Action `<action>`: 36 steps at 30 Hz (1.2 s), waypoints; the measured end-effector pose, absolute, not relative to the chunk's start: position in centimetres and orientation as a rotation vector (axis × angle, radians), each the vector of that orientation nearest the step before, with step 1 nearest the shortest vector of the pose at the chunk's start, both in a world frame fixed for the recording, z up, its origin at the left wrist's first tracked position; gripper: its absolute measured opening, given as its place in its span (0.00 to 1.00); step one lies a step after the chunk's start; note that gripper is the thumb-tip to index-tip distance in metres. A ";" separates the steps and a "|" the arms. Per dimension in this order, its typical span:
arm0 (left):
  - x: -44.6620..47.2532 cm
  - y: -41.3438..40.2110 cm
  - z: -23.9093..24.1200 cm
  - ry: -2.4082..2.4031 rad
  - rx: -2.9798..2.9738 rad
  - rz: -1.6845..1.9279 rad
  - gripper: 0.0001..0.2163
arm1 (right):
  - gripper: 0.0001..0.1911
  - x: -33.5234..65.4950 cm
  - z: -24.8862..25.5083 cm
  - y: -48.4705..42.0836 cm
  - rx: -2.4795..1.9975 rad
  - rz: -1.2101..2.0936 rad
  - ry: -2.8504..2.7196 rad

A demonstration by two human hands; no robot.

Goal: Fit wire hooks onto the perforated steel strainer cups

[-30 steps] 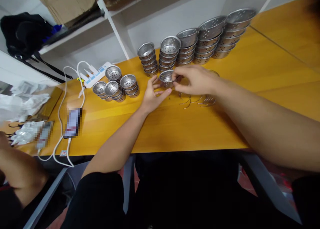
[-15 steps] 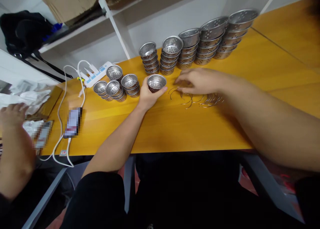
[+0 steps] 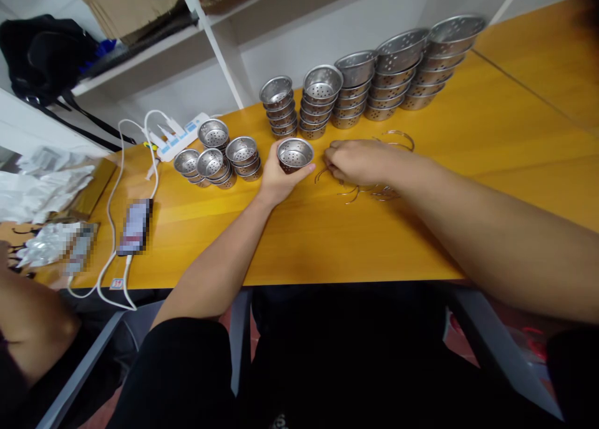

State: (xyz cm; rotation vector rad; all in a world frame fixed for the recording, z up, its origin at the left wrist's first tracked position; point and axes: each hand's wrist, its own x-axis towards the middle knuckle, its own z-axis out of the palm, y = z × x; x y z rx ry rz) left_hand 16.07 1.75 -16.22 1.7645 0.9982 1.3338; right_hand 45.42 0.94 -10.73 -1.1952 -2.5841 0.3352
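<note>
Near the middle of the bench (image 3: 299,248), the left hand (image 3: 277,181) is holding a perforated metal cup (image 3: 295,156) upright, its grip closing round the near side from 7 to 9 o'clock, with the thumb pointing toward 4 o'clock. The fingers behind the cup are mostly hiding, and its base is disappearing behind the hand, so whether it is touching the bench is staying unclear.

At the cup's 3 o'clock, the right hand (image 3: 356,161) is hovering or resting with its grip curling nearly closed; its fingertips are bunching out of sight, and I cannot tell whether they are pinching anything. Thin curved wires (image 3: 384,196) are lying under and beside it toward 4 o'clock, the hand and forearm covering part of them and their ends blurring together.

Stacks of similar cups (image 3: 322,108) are standing from 11 to 2 o'clock, while shorter stacks (image 3: 218,166) are clustering at 9, their rear one partly hiding behind the others. Between 8 and 9, a phone (image 3: 135,228) is lying with its screen showing only as blocks. At 8, another person's arm (image 3: 35,323) is running off the edge, its hand being cut off.
</note>
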 end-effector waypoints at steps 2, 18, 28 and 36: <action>16.0 1.8 -16.2 1.004 1.761 1.338 0.49 | 0.07 44.9 -10.2 0.5 -1.284 0.275 -2.635; 15.7 3.7 -18.5 0.836 1.756 1.389 0.54 | 0.04 46.3 -8.5 0.9 -1.113 0.262 -2.351; 15.6 2.9 -17.7 0.937 1.785 1.396 0.54 | 0.08 46.3 -7.5 -0.1 -1.065 0.335 -2.154; 16.0 3.6 -19.0 0.860 1.838 1.352 0.52 | 0.08 45.9 -8.2 -0.1 -1.042 0.306 -2.042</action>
